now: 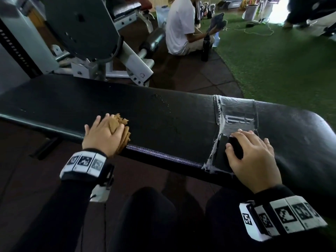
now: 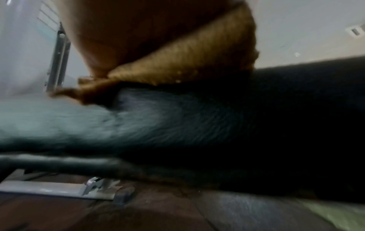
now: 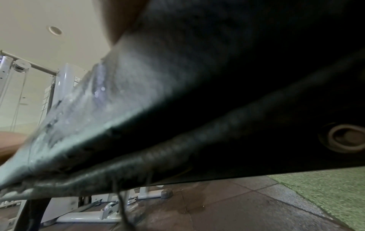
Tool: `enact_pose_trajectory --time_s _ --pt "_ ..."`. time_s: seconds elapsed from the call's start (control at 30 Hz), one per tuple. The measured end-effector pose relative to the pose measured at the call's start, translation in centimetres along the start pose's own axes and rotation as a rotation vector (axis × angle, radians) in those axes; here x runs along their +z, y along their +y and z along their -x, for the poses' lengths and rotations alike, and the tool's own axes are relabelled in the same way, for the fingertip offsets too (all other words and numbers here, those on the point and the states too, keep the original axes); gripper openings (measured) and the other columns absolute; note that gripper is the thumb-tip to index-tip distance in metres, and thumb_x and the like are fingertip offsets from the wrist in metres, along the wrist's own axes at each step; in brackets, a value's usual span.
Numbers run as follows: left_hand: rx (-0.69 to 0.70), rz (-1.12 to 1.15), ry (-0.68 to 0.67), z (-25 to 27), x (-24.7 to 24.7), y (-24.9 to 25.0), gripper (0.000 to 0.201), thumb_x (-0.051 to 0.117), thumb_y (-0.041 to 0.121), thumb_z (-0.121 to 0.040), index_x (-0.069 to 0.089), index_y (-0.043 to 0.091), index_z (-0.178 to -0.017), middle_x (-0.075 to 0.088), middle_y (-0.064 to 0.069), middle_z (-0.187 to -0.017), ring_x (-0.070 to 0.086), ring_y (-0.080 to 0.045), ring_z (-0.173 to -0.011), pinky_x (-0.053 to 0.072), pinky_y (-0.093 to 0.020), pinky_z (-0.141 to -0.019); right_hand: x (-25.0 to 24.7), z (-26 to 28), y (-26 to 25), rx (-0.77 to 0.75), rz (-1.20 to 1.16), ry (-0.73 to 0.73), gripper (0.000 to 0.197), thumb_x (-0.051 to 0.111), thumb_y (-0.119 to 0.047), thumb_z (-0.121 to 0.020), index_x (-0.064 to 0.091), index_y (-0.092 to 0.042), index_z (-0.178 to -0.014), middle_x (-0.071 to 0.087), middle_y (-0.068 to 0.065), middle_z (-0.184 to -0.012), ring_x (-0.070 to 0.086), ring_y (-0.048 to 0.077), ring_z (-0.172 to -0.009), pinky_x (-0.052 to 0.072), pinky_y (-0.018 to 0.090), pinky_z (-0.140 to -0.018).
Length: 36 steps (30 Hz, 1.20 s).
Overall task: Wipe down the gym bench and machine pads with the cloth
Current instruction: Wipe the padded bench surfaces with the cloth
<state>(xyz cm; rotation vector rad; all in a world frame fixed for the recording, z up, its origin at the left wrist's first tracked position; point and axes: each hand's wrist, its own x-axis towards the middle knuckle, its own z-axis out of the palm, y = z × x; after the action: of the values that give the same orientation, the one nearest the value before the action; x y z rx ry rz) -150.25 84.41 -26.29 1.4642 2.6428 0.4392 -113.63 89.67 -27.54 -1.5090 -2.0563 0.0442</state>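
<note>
Black vinyl surface (image 1: 163,113) ran across the middle of the head view, a gym bench pad with a worn, taped patch (image 1: 236,115) right of centre. Left hand (image 1: 101,135) sat at the near edge, lower left of centre, grip curled round a bunched tan cloth (image 1: 122,124) and pressing it onto the pad. Left wrist view was blurred but showed the same cloth (image 2: 177,62) bunched under the palm against the dark pad (image 2: 177,125). Right hand (image 1: 252,153) lay flat on the taped patch at lower right, grip spread, fingers straight, holding nothing. Right wrist view showed only the pad's edge and piping (image 3: 177,148) close up, scuffed white. Grey weight machine (image 1: 81,33) stood at upper left behind the bench. Seated person in a white shirt (image 1: 180,26) at top centre held a dark cloth. Green turf (image 1: 281,57) at upper right.
</note>
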Motion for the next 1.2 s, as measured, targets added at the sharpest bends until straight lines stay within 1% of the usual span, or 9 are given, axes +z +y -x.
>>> enact_pose_trajectory --time_s 0.13,0.33,0.47,0.53,0.63,0.7,0.83,1.03,1.2 --pt "-0.058 -0.146 -0.080 -1.5 0.6 4.7 0.069 0.021 0.056 -0.095 0.014 0.018 -0.152 0.008 0.004 -0.160 0.001 -0.016 -0.147 -0.002 -0.051 -0.117 0.0 0.0 0.0 0.002 0.002 0.004 0.030 0.062 -0.026 -0.084 0.063 -0.012 -0.111 0.060 0.007 -0.124 0.050 0.029 -0.123 0.028 0.056 -0.108" --pt "0.281 -0.070 -0.041 3.1 3.3 12.4 0.065 0.030 0.053 -0.094 0.020 0.021 -0.151 0.017 0.007 -0.158 0.005 -0.011 -0.146 -0.006 -0.045 -0.117 0.0 0.0 -0.1 0.005 0.006 -0.001 0.031 0.062 -0.027 -0.084 0.064 -0.012 -0.112 0.060 0.006 -0.125 0.050 0.028 -0.124 0.028 0.055 -0.109" --pt "0.491 -0.023 -0.012 6.1 3.1 9.6 0.066 0.023 0.056 -0.090 0.027 0.028 -0.149 0.024 0.013 -0.155 0.012 -0.007 -0.145 -0.002 -0.037 -0.117 -0.1 -0.1 -0.1 0.017 -0.004 -0.010 0.031 0.062 -0.027 -0.084 0.064 -0.013 -0.112 0.059 0.005 -0.126 0.049 0.028 -0.125 0.027 0.054 -0.109" --pt "0.472 0.000 0.005 5.9 2.3 6.7 0.065 0.024 0.055 -0.088 0.031 0.030 -0.147 0.029 0.015 -0.153 0.016 -0.007 -0.144 0.004 -0.036 -0.117 -0.2 -0.1 -0.2 0.020 -0.002 -0.019 0.031 0.062 -0.027 -0.084 0.064 -0.013 -0.112 0.059 0.005 -0.127 0.048 0.028 -0.125 0.026 0.054 -0.110" --pt "0.255 0.052 0.055 3.5 0.7 2.1 0.055 0.036 0.047 -0.094 0.036 0.026 -0.146 0.032 0.009 -0.153 0.018 -0.013 -0.144 0.007 -0.040 -0.118 -0.2 -0.1 -0.2 0.024 0.002 -0.018 0.032 0.062 -0.027 -0.084 0.064 -0.013 -0.112 0.059 0.005 -0.127 0.048 0.028 -0.125 0.026 0.054 -0.110" --pt "0.107 0.044 0.045 1.4 0.0 0.1 0.054 0.037 0.043 -0.096 0.033 0.024 -0.147 0.027 0.007 -0.155 0.014 -0.016 -0.145 0.004 -0.043 -0.119 -0.2 -0.1 -0.3 0.027 0.011 -0.026 0.032 0.061 -0.028 -0.085 0.063 -0.013 -0.113 0.059 0.005 -0.127 0.048 0.027 -0.126 0.026 0.054 -0.110" --pt "-0.049 -0.065 -0.059 -1.6 -0.1 0.9 0.063 0.026 0.053 -0.094 0.019 0.025 -0.151 0.012 0.008 -0.159 0.006 -0.017 -0.147 -0.001 -0.048 -0.118 -0.3 -0.1 -0.3 0.037 0.008 -0.043 0.033 0.060 -0.029 -0.085 0.062 -0.015 -0.114 0.058 0.004 -0.128 0.046 0.027 -0.127 0.024 0.054 -0.111" --pt "0.160 -0.126 -0.087 -1.0 1.9 8.3 0.072 0.027 0.064 -0.090 0.018 0.027 -0.151 0.012 0.008 -0.159 0.008 -0.016 -0.146 -0.001 -0.050 -0.116 -0.7 0.0 -0.7 0.057 -0.003 -0.096 0.036 0.057 -0.030 -0.088 0.060 -0.015 -0.120 0.054 0.001 -0.134 0.041 0.025 -0.132 0.019 0.051 -0.113" --pt "0.394 0.044 -0.105 1.2 3.6 12.2 0.072 0.025 0.065 -0.091 0.021 0.026 -0.151 0.011 0.009 -0.159 0.003 -0.009 -0.146 -0.008 -0.043 -0.116 -1.8 -0.8 -1.0 0.086 0.030 -0.301 0.038 0.047 -0.034 -0.093 0.050 -0.017 -0.128 0.041 -0.002 -0.145 0.029 0.021 -0.139 0.015 0.051 -0.114"
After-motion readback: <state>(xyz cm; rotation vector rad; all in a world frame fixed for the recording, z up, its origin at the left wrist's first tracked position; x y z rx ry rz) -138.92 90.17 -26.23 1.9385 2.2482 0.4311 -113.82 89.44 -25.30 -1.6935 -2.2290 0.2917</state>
